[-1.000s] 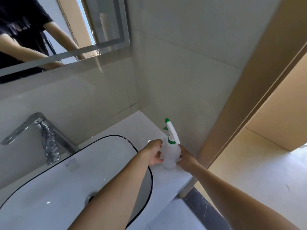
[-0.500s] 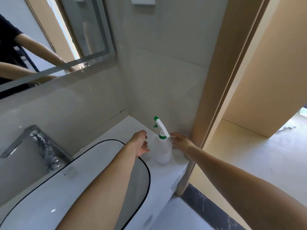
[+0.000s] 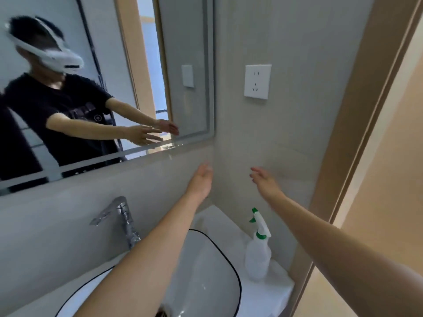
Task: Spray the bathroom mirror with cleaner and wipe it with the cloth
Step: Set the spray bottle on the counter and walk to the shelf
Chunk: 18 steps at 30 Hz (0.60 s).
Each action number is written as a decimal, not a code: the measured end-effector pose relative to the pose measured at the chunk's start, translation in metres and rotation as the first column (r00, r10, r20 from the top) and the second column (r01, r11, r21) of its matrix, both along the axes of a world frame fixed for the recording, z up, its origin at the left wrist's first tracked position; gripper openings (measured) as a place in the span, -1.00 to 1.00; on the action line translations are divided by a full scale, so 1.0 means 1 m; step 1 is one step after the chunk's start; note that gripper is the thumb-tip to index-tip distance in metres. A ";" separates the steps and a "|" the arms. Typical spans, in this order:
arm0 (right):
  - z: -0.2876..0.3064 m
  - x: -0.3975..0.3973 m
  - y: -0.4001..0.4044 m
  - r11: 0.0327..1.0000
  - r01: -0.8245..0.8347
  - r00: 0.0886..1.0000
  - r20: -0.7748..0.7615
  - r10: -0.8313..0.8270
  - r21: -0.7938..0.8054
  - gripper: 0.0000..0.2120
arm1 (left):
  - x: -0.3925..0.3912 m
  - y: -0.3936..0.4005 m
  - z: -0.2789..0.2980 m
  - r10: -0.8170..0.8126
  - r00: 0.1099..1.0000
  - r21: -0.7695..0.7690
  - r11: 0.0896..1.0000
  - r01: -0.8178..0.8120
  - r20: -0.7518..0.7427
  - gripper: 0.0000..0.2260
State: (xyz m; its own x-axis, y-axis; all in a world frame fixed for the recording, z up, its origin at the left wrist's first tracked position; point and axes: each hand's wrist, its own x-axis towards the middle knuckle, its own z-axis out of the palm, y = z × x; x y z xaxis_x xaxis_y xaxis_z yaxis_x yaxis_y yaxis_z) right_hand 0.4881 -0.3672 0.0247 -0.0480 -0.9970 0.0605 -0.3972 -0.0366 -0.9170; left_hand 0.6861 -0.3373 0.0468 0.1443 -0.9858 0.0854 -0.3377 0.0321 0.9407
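- Both bare forearms stretch forward and up over the white oval basin with its thin black rim (image 3: 238, 280), towards the corner where the pale tiled walls meet.
- The left hand (image 3: 200, 179) is raised just below the lower right corner of the wall-mounted bathroom mirror with its frosted border (image 3: 194, 65); its fingers lie loosely extended, blurred at the tips, holding nothing.
- The right hand (image 3: 265, 181) hangs in the air beside it, apart from it, fingers spread and slightly bent, gripping nothing; whether either hand touches the wall cannot be told.
- The translucent white plastic spray bottle with a green-and-white trigger head (image 3: 257, 255) stands upright on the white counter (image 3: 280, 287), well below the right hand and under that forearm, touched by neither hand.
- No brand or label can be read on the bottle; the black T-shirt reflected in the mirror carries a print too blurred to read.
- A white wall socket plate (image 3: 257, 81) sits above the right hand.
- A chrome tap (image 3: 119, 216) stands below and to the left of the left hand.
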 end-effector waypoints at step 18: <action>0.029 0.292 0.093 0.422 -0.871 0.481 -0.622 0.618 -0.254 -0.78 | 0.196 0.219 0.029 0.721 0.417 -0.157 0.581 -0.799 0.553 -0.71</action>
